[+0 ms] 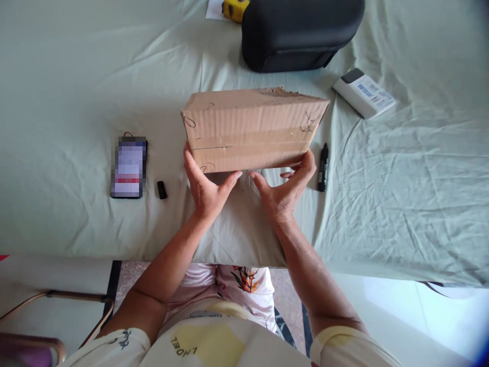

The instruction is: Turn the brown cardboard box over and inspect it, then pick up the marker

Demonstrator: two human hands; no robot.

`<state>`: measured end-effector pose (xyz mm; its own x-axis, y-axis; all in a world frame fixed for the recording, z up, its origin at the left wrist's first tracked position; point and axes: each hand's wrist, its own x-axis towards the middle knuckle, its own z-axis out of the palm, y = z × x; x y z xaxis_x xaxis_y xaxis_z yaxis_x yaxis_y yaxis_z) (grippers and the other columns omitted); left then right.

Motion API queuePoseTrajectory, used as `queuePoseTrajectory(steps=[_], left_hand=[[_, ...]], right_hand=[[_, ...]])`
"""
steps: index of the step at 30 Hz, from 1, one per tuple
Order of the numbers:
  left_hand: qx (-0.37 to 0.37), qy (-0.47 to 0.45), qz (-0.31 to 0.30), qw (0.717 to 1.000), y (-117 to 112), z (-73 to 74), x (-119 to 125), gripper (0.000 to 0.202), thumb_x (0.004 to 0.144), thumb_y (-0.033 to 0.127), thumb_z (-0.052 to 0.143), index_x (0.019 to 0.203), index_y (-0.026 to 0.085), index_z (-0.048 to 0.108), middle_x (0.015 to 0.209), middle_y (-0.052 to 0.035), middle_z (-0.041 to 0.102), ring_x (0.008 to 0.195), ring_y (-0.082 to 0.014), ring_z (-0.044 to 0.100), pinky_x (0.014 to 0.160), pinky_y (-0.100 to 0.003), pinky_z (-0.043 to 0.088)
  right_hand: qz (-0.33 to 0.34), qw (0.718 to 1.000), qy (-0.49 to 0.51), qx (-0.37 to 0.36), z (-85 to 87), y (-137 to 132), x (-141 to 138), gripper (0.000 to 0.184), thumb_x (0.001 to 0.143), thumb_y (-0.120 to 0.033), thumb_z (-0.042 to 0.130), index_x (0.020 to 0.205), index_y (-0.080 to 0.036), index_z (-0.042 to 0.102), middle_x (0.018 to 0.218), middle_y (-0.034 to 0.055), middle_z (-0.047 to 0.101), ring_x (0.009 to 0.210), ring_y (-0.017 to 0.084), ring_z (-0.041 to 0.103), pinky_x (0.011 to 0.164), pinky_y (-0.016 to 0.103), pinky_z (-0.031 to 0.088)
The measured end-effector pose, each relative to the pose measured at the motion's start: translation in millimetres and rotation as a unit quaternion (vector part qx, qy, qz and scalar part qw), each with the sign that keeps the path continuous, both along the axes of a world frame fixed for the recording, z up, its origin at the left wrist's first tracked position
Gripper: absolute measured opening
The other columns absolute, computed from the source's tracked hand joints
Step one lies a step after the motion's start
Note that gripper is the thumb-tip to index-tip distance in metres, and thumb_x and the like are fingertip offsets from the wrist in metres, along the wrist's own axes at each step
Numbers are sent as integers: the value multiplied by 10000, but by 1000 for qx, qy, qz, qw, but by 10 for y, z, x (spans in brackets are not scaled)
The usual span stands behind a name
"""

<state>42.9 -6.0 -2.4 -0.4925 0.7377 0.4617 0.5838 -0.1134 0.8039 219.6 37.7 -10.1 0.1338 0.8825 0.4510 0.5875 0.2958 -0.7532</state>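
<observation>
A brown cardboard box [252,127] is held between my two hands, tilted so that a long taped side faces me. Black pen marks show near its corners, and its far top edge looks torn. My left hand [208,191] grips the lower left corner, thumb along the bottom edge. At the lower right corner, my right hand [284,191] holds it the same way; most fingers of both hands are hidden behind the box. A black marker [323,168] without its cap lies right of my right hand. Its black cap [162,189] appears to lie left of my left hand.
A phone [129,167] with a lit, blurred screen lies at the left. Behind the box stand a black hard case [301,33] and a yellow tape measure [235,9]. A small white box [364,94] is at the right. Wrinkled green cloth [69,219] covers the table.
</observation>
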Motion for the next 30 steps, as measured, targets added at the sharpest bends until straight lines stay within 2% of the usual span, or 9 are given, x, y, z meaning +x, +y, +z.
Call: queuePoseTrajectory(steps=[7, 13, 18, 21, 25, 27, 30], left_hand=[[6, -19, 1, 1000, 33, 15, -13, 1421, 799, 592, 954, 1756, 301, -56, 1885, -213, 151, 1772, -373, 218, 1458, -517, 216], [14, -8, 20, 1000, 82, 7, 20, 1498, 748, 558, 997, 1748, 266, -81, 1887, -237, 92, 1782, -364, 180, 1459, -483, 202], [1, -16, 29, 999, 96, -32, -2, 1456, 761, 553, 985, 1749, 270, -47, 1871, -238, 158, 1762, -369, 243, 1445, -504, 246], [10, -27, 30, 999, 99, -59, -52, 1367, 770, 600, 957, 1738, 268, 51, 1853, -241, 210, 1710, -372, 353, 1390, -508, 354], [46, -63, 33, 996, 96, -72, -135, 1148, 813, 686, 877, 1673, 282, 233, 1803, -216, 337, 1615, -350, 483, 1231, -464, 524], [64, -89, 31, 993, 91, -62, -172, 1006, 852, 730, 816, 1609, 288, 321, 1738, -199, 437, 1539, -328, 558, 1150, -432, 571], [103, -121, 29, 987, 88, -29, -208, 826, 900, 793, 722, 1480, 277, 438, 1611, -176, 555, 1446, -296, 626, 1064, -389, 605]], right_hand=[[0, 999, -22, 26, -32, 48, -36, 1119, 839, -732, 792, 1688, -356, 169, 1530, 153, 449, 1342, 350, 552, 1109, 641, 549], [-15, 999, -23, 21, -55, 64, -93, 1102, 832, -765, 762, 1669, -317, 204, 1547, 172, 447, 1385, 357, 530, 1105, 632, 546], [-9, 1000, -1, 28, -22, 87, -119, 1073, 804, -706, 818, 1641, -302, 282, 1482, 156, 519, 1316, 332, 568, 1087, 588, 552], [-2, 999, 23, 40, 16, 98, -74, 912, 828, -615, 829, 1576, -294, 417, 1374, 118, 597, 1207, 288, 615, 1042, 537, 570], [19, 996, 84, 38, 74, 108, 10, 596, 906, -493, 757, 1437, -279, 590, 1184, 58, 664, 953, 197, 661, 868, 416, 591], [29, 992, 117, 32, 102, 116, 36, 466, 946, -462, 702, 1370, -277, 645, 1143, 41, 688, 856, 156, 652, 813, 374, 582], [36, 983, 174, 38, 141, 135, 40, 315, 991, -459, 628, 1239, -276, 696, 1082, 29, 726, 825, 139, 653, 801, 348, 583]])
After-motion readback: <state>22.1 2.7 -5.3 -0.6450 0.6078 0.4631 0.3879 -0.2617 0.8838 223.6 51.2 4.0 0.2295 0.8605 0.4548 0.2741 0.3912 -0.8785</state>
